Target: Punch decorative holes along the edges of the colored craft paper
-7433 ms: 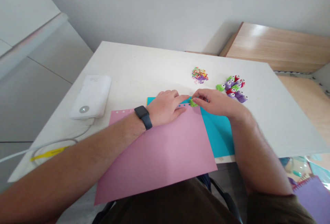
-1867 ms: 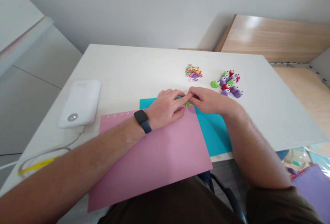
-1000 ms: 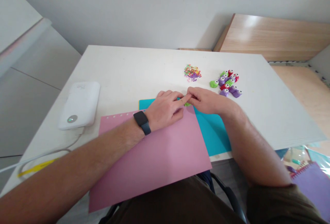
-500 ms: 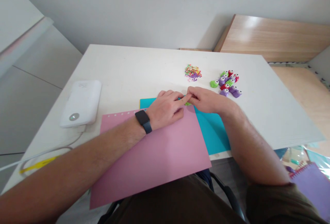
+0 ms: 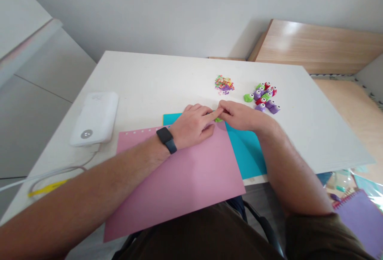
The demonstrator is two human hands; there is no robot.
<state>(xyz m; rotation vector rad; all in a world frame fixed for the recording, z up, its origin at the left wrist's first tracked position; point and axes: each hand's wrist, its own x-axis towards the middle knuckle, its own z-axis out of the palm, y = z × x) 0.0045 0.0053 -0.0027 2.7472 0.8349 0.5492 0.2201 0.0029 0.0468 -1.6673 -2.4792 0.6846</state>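
Note:
A pink sheet of paper (image 5: 191, 180) with small punched holes along its far edge lies over a turquoise sheet (image 5: 247, 152). At its far right corner sits a green craft punch (image 5: 218, 120), mostly covered by my fingers. My right hand (image 5: 239, 113) is curled around that punch, its thumb and fingers closed. My left hand (image 5: 194, 125), with a dark watch (image 5: 166, 137) on the wrist, lies flat on the pink sheet. Its fingers are stretched out, and the index fingertip meets the right hand's fingers at the punch.
Beyond my hands is a pile of colourful confetti (image 5: 224, 84). Several green, red and purple craft punches (image 5: 265, 97) stand to its right. A white device (image 5: 95, 118) with a cable is on the left, near a yellow strip (image 5: 49, 188). A purple spiral notebook (image 5: 360, 220) lies lower right.
Both hands stay almost where they were at the green punch. The view has shifted very slightly; the sheets look unmoved.

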